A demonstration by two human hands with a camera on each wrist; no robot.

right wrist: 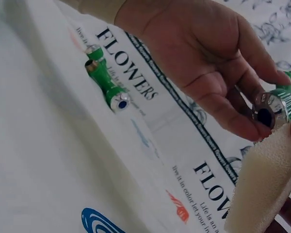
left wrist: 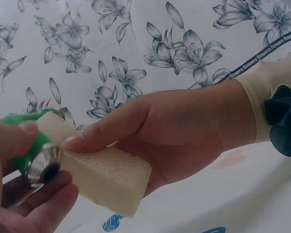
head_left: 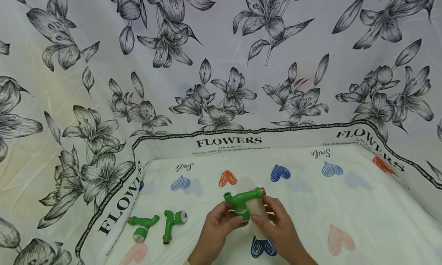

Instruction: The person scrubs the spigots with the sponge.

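A green tap [head_left: 244, 198] with a brass-coloured threaded end is pinched in my left hand [head_left: 218, 227], around its knob. In the left wrist view the knob's silver cap [left wrist: 44, 165] with a dark centre faces the camera. My right hand [head_left: 280, 229] grips a cream-coloured sponge block [head_left: 259, 219], thumb on its near face. The sponge [right wrist: 262, 179] lies against the tap's threaded side, partly behind the thumb. In the right wrist view, only some fingers of my right hand show at the edge, beside the sponge.
Two more green taps, one with its spout to the right [head_left: 143, 224] and one upright in view [head_left: 170, 226], lie on the white heart-printed cloth [head_left: 300, 226] at left. A flower-printed curtain [head_left: 221, 46] rises behind and along the left side.
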